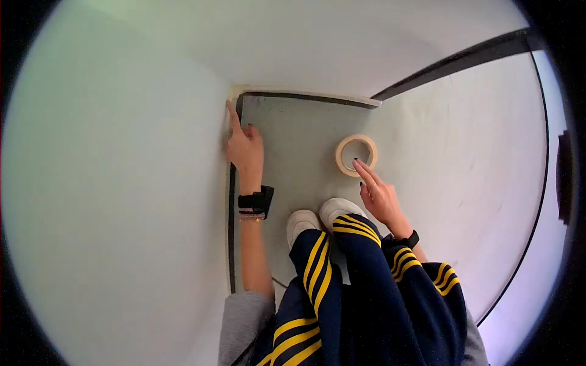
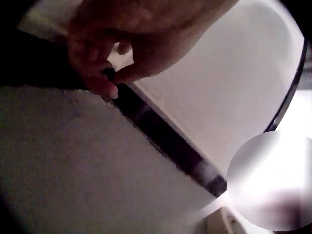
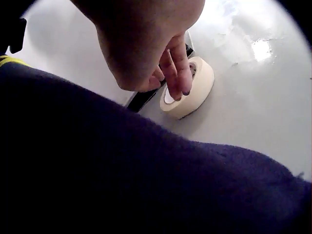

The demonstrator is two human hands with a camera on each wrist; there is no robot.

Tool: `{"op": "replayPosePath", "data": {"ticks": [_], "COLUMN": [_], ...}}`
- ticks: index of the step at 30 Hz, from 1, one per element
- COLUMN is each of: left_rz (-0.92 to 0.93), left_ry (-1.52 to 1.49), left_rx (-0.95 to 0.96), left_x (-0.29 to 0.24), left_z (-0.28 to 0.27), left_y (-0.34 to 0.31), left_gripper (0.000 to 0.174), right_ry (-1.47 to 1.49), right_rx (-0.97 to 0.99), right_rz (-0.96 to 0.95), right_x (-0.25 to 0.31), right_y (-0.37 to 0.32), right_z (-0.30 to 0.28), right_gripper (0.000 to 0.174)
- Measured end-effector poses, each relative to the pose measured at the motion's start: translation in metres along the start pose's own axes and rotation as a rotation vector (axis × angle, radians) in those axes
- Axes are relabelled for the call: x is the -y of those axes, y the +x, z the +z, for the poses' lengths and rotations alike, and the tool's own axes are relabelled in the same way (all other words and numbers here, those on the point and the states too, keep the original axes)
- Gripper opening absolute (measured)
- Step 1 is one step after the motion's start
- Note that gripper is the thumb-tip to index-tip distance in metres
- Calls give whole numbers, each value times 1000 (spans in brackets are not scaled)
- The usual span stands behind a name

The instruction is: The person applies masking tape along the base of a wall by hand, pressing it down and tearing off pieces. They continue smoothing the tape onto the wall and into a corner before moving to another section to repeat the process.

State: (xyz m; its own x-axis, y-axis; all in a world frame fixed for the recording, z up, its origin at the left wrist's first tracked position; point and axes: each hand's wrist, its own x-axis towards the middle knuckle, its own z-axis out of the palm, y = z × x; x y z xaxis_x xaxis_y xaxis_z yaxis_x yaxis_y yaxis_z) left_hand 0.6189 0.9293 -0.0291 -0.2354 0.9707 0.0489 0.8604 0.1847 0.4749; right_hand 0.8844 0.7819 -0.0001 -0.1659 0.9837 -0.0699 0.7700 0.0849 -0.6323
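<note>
My left hand (image 1: 245,149) is at the left wall, its index finger straight and its tip at the corner where a pale tape-like strip (image 1: 293,89) runs above the dark skirting. The thumb stands apart from that finger. In the left wrist view the fingertips are close over the dark skirting (image 2: 161,131). On the right, a roll of cream masking tape (image 1: 339,157) lies flat on the grey floor. My right hand (image 1: 381,198) reaches over its near rim with two straight fingers. The right wrist view shows those fingertips overlapping the hole of the roll (image 3: 202,92).
White walls (image 1: 122,183) stand to the left and ahead. A dark strip (image 1: 452,66) slants from the skirting's end towards the upper right. Two pale shoes (image 1: 301,224) and dark trousers with yellow stripes (image 1: 366,293) are between the hands.
</note>
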Motion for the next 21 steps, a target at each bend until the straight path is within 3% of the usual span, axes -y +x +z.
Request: {"op": "replayPosePath", "data": {"ticks": [2,4,11,14,16,21], "left_rz": [-1,-109,-41,96,-154,-111], "left_ry": [-117,-666,-555,-525,-1345,-1463], "left_rx": [-7,20,-50,-130,252,289], "left_x": [2,4,-5,-10,-24,-56], "left_z": [5,9,28,33,24,23], "left_y": [4,6,5,12,11,18], "left_gripper": [68,64,62,67,76,84], "right_ry": [0,-15,9,5,-8,-48], "right_rx": [24,38,87,81,81,73], "right_rz": [-34,-63,-71,-91,-98,-74], "right_x": [-2,0,8,6,1,-5], "right_y": [1,1,8,7,5,-10], "right_z": [5,9,8,7,9,9], "right_gripper": [55,53,47,45,43,40]}}
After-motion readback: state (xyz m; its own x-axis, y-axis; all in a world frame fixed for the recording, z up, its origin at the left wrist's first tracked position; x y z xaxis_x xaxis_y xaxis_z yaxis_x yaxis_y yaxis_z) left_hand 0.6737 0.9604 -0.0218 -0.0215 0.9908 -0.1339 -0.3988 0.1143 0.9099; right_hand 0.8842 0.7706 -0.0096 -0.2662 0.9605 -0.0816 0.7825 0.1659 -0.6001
